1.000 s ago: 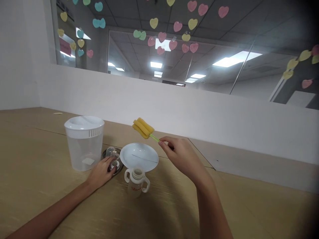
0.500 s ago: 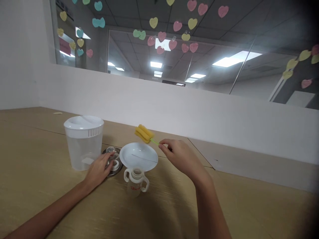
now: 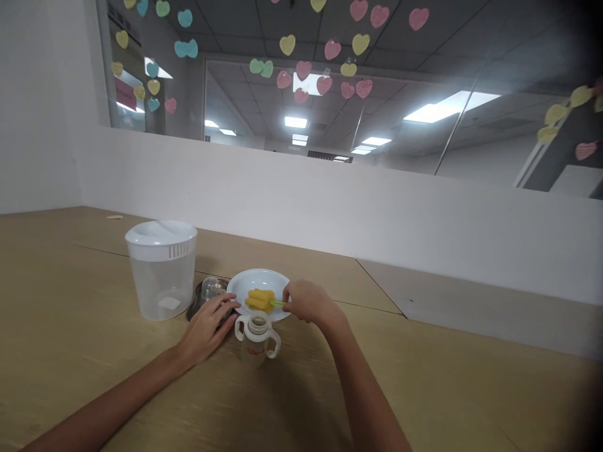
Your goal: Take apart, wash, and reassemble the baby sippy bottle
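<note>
My right hand (image 3: 308, 302) is closed around the green handle of a yellow sponge bottle brush (image 3: 260, 299). The sponge head is down in a white bowl (image 3: 245, 280). With its fingers apart, my left hand (image 3: 211, 323) reaches to the bowl's left rim, over the edge of a round metal tray (image 3: 193, 309). A clear dome-shaped cap (image 3: 210, 288) stands on that tray; the rest of the tray is partly hidden by the hand. Just in front of the bowl, a baby bottle (image 3: 257, 339) with two white side handles stands upright, its mouth uncovered.
Left of the tray stands a translucent bucket (image 3: 162, 270) with a white lid. A small flat pale piece (image 3: 114, 217) lies at the back left of the wooden table (image 3: 424, 389). Behind the table is a white wall (image 3: 301, 194) below a window with heart-shaped notes.
My right hand has moved left and down, lowering the sponge brush from above into the bowl. My left hand has shifted from the tray rightward to the bowl's rim.
</note>
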A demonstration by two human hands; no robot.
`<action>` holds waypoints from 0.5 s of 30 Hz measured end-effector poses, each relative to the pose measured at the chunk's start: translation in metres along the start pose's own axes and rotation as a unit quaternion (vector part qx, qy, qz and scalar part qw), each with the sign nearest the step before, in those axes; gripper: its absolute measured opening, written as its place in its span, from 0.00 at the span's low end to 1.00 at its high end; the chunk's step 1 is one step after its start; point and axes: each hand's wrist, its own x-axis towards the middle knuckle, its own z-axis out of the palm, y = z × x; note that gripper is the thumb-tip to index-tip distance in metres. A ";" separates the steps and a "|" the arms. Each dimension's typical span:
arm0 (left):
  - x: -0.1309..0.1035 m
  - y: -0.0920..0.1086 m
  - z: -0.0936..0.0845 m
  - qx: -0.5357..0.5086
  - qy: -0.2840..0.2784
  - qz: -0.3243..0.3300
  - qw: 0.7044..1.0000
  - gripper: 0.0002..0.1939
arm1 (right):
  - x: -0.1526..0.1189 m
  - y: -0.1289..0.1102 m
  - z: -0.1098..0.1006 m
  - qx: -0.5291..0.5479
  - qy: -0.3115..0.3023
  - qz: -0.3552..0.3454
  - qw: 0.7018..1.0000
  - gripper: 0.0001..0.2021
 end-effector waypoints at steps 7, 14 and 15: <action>-0.010 0.007 -0.001 -0.021 0.001 0.037 0.999 0.17 | 0.005 0.008 0.000 0.008 0.022 0.005 1.000 0.08; -0.010 0.015 -0.005 -0.040 -0.028 0.074 0.996 0.19 | -0.002 0.016 -0.011 0.011 0.099 0.023 0.995 0.11; -0.009 0.016 -0.006 -0.041 -0.027 0.074 0.996 0.18 | -0.003 0.015 -0.012 0.012 0.095 0.022 0.995 0.11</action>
